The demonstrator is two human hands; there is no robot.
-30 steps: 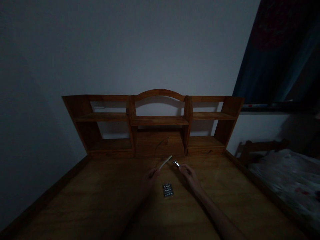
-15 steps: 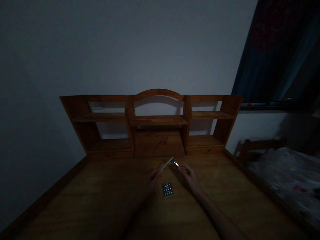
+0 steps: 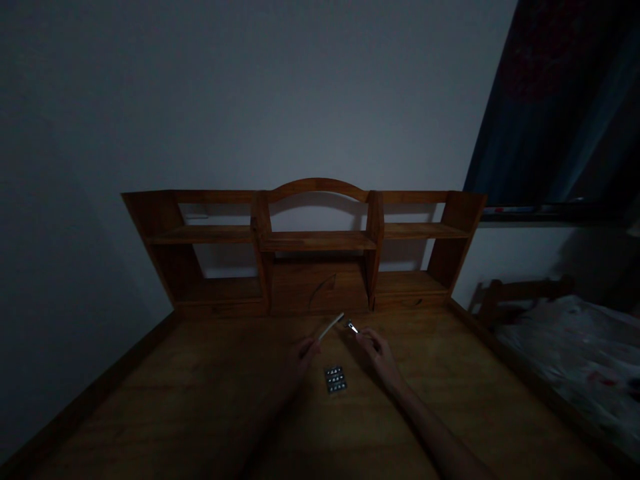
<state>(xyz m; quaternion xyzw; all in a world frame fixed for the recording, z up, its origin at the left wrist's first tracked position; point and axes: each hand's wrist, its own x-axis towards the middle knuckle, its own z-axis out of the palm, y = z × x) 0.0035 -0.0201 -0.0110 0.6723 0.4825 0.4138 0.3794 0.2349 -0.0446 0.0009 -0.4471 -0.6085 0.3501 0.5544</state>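
My left hand (image 3: 303, 355) is closed on the lower end of a thin pale stick (image 3: 330, 327), which slants up to the right and has a darker tip. In my right hand (image 3: 378, 353), pinched between the fingers, is a small shiny metal tool (image 3: 353, 327) that looks like a nail clipper. Its far end points up and left, a small gap from the stick's tip. On the desk below and between my hands lies a small dark rectangular case (image 3: 335, 379) with rows of shiny bits. Dim light hides finer detail.
The wooden desk (image 3: 200, 393) stretches under both arms. Along its back stands a wooden shelf unit (image 3: 320, 241) against the pale wall. Beyond the desk's right edge are a wooden chair or bed frame (image 3: 530, 288) and a plastic-covered heap (image 3: 575, 347). A dark curtain (image 3: 545, 107) hangs upper right.
My left hand has drawn slightly left with the stick, so its tip now stands apart from the metal tool. My right hand has barely moved. The case lies where it was.
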